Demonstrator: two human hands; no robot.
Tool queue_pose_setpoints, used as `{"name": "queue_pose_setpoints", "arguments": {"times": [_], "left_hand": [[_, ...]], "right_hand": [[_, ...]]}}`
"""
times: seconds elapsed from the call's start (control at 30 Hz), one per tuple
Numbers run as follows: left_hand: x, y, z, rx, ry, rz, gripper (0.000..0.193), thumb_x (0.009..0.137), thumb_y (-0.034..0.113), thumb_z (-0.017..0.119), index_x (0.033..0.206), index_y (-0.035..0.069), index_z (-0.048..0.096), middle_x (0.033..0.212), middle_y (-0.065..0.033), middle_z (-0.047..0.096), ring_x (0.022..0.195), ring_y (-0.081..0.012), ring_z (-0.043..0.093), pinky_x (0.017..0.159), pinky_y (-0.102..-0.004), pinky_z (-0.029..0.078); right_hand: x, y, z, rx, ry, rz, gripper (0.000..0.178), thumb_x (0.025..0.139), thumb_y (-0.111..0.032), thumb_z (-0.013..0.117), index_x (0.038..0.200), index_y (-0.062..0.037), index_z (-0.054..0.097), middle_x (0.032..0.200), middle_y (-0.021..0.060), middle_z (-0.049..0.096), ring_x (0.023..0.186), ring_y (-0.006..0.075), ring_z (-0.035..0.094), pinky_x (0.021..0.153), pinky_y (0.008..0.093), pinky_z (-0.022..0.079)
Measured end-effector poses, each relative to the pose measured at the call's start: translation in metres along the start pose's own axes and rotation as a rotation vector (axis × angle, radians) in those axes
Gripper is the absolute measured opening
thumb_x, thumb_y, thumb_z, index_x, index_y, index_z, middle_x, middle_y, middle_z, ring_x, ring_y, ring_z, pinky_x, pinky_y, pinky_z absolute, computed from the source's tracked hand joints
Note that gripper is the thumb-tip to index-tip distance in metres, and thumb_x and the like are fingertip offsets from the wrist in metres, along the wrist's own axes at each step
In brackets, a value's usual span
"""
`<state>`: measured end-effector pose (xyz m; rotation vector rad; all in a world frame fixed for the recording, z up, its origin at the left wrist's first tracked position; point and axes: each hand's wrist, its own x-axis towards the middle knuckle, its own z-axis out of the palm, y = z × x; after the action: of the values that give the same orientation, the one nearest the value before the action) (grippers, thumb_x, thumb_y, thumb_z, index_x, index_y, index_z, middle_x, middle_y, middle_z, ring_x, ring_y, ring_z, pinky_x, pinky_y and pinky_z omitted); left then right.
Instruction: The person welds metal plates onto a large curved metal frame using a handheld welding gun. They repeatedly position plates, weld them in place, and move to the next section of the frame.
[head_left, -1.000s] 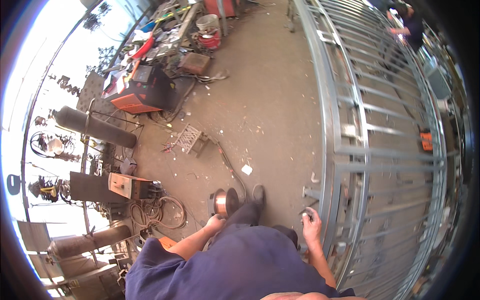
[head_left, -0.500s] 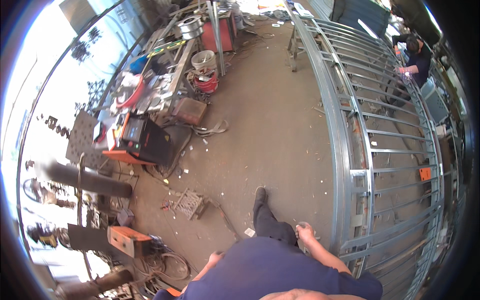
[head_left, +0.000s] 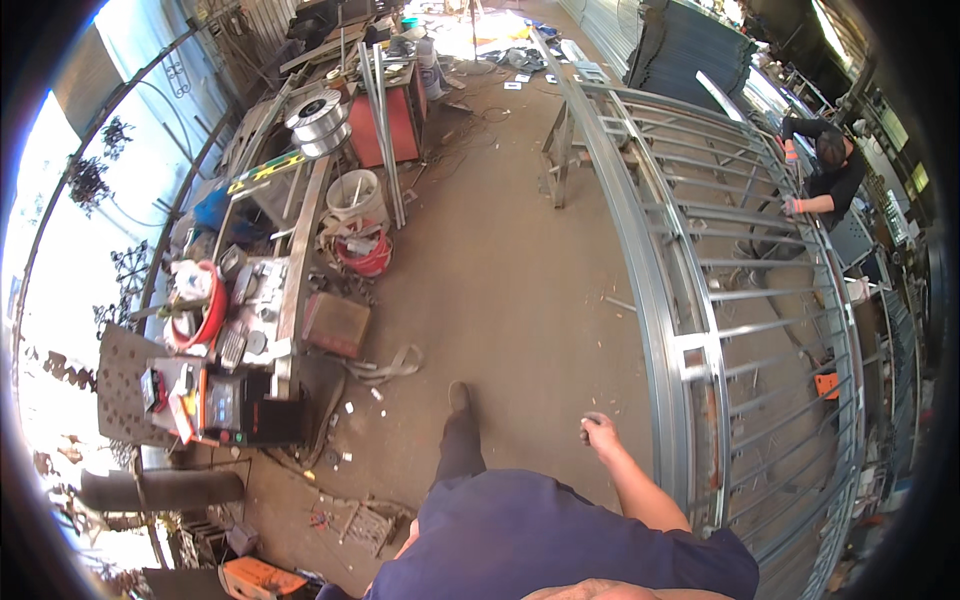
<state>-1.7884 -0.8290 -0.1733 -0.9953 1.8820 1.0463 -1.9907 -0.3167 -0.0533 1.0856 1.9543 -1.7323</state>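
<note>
Evidently holds the right hand [head_left: 599,434] forward, curled around a small dark object [head_left: 585,437]; cannot tell the grip of the mostly hidden left hand [head_left: 408,540].

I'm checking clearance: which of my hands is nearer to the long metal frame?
Right. The right hand is out to the left of the metal frame, apart from it; the left hand, mostly hidden by the shirt, is farther away.
</note>
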Motion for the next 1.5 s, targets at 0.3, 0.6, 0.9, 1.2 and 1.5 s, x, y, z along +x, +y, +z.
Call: {"name": "queue_pose_setpoints", "arguments": {"times": [0.3, 0.6, 0.9, 1.2, 1.5], "left_hand": [[0.149, 0.378, -0.094, 0.182, 0.091, 0.157, 0.033, 0.091, 0.018, 0.066, 0.119, 0.002, 0.072, 0.106, -0.0143, 0.076, 0.092, -0.0256, 0.073, 0.079, -0.0363, 0.057], [0.271, 0.751, -0.175, -0.476, -0.004, 0.230, 0.024, 0.096, 0.015, 0.062, 0.114, 0.000, 0.063, 0.093, -0.0071, 0.068, 0.074, -0.0146, 0.064, 0.061, -0.0277, 0.049], [0.398, 0.863, -0.181, 0.101, -0.023, 0.075, 0.054, 0.090, 0.036, 0.071, 0.126, -0.004, 0.067, 0.122, -0.0207, 0.072, 0.117, -0.0297, 0.067, 0.096, -0.0381, 0.052], [0.555, 1.233, -0.206, 0.315, -0.112, 0.230, 0.056, 0.089, 0.041, 0.072, 0.124, -0.003, 0.067, 0.116, -0.0243, 0.072, 0.112, -0.0320, 0.069, 0.094, -0.0400, 0.052], [0.654, 1.712, -0.280, -0.225, -0.096, 0.349, 0.030, 0.097, 0.021, 0.065, 0.121, 0.002, 0.066, 0.089, -0.0013, 0.066, 0.076, -0.0131, 0.059, 0.068, -0.0268, 0.050]], "right_hand": [[0.134, -0.079, 0.018, 0.027, 0.206, 0.446, 0.024, 0.092, -0.009, 0.063, 0.113, 0.0015, 0.061, 0.082, 0.0097, 0.064, 0.063, 0.0178, 0.060, 0.052, 0.0338, 0.048], [0.397, -0.280, 0.103, -0.067, 0.126, 0.378, 0.039, 0.091, -0.016, 0.067, 0.125, 0.0031, 0.064, 0.098, 0.0163, 0.072, 0.081, 0.0243, 0.070, 0.069, 0.0383, 0.056], [0.666, -0.690, 0.127, 0.098, 0.073, -0.017, 0.031, 0.097, -0.017, 0.065, 0.122, 0.0006, 0.063, 0.081, 0.0036, 0.064, 0.066, 0.0137, 0.059, 0.057, 0.0306, 0.049], [0.858, -0.921, 0.143, 0.242, 0.215, -0.044, 0.022, 0.100, -0.026, 0.064, 0.099, -0.0038, 0.065, 0.083, 0.0029, 0.065, 0.070, 0.0119, 0.061, 0.065, 0.0301, 0.053], [0.988, -1.102, 0.139, 0.767, 0.352, -0.084, 0.030, 0.103, -0.035, 0.062, 0.102, -0.0050, 0.063, 0.087, 0.0070, 0.069, 0.077, 0.0183, 0.067, 0.072, 0.0353, 0.057]]}}
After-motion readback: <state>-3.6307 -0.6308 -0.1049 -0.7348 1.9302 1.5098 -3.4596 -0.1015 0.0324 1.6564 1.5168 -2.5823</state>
